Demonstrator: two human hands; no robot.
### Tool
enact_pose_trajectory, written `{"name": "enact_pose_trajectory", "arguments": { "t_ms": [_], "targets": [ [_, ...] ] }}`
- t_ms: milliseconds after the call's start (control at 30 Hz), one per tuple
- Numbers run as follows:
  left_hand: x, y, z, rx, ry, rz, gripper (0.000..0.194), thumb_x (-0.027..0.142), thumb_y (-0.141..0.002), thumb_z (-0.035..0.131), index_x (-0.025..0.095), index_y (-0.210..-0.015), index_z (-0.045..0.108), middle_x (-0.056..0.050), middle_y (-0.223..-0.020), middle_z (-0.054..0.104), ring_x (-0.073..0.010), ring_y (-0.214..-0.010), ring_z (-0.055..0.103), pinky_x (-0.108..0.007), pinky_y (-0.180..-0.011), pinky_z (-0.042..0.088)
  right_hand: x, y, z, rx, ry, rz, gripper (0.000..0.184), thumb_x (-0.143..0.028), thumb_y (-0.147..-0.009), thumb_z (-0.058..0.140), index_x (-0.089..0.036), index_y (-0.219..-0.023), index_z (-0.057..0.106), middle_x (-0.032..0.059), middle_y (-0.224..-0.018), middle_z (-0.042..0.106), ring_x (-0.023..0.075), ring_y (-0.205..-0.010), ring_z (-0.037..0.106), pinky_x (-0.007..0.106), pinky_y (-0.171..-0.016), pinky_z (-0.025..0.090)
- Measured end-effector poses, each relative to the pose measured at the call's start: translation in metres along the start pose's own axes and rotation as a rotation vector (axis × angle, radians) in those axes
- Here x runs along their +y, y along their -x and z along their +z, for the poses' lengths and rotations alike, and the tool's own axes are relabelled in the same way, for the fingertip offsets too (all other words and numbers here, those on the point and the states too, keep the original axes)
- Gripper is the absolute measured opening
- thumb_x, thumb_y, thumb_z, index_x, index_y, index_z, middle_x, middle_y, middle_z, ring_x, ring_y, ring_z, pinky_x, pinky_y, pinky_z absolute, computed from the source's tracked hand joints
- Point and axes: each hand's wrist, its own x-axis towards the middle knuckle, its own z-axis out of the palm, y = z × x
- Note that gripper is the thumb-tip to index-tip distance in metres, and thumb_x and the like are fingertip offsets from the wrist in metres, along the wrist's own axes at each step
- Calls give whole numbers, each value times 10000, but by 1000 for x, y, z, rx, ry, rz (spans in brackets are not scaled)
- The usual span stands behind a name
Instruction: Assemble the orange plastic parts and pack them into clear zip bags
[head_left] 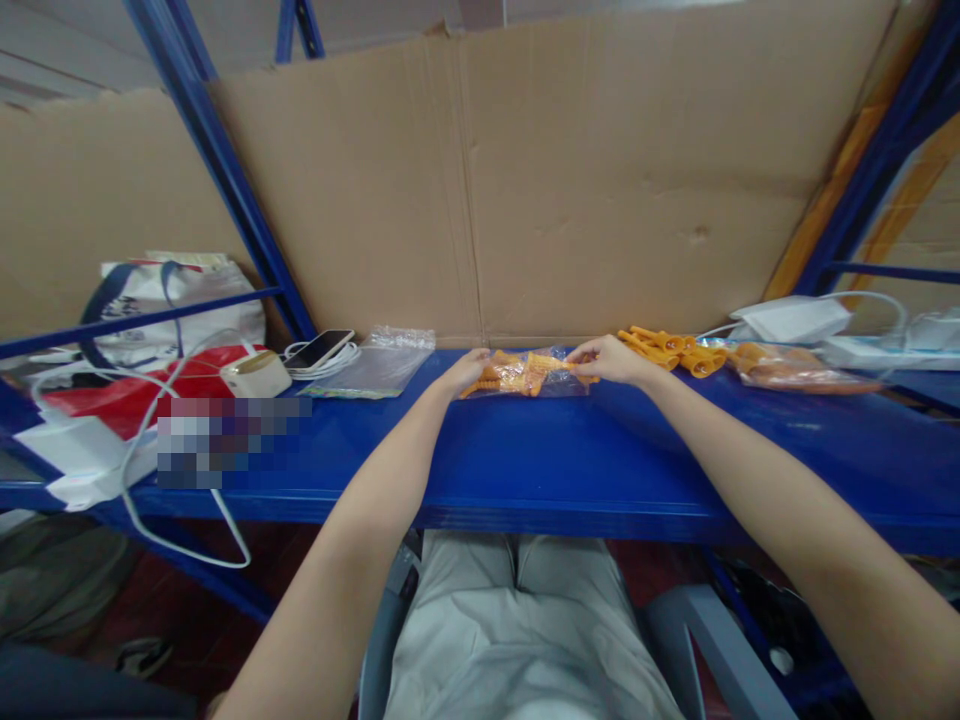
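On the blue shelf top point(540, 460) lies a clear plastic bag point(556, 380) with several orange plastic pieces point(514, 372) in it. My left hand point(466, 372) is closed on the bag's left end. At the right end, my right hand point(609, 357) pinches an orange plastic piece point(586, 378) by the bag's edge; its fingers partly hide the piece. Loose orange plastic pieces point(667, 350), with flared round ends, lie in a pile just right of my right hand. Beyond them rests another filled clear bag point(799, 370).
Flat clear bags point(382, 362) are stacked left of my left hand, beside a phone point(321, 350) and white cable. Further left are a power bank point(256, 374), a red bag point(206, 372) and a tote bag point(187, 310). Cardboard point(600, 190) walls the back.
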Motion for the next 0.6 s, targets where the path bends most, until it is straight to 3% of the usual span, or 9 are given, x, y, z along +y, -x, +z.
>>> {"name": "enact_pose_trajectory", "arguments": {
  "t_ms": [333,600],
  "targets": [
    [1,0,1,-36,26,-11,240,167,-867,575,180,-1102,622,-98,-1167,686,-223,-1154,616,-371,-1053,463,-8,0,16,-10,52,3,160,-207,-712,655,-141,-796,774,7,-619,682,114,-503,566,209,-492,414],
    [4,4,6,-147,101,-19,180,252,-888,605,178,-1050,626,-106,-1184,677,-232,-1142,626,-379,-1023,484,-9,1,21,-31,-2,-82,145,-251,-718,667,-139,-731,760,13,-633,670,116,-538,570,203,-522,418]
  ]
}}
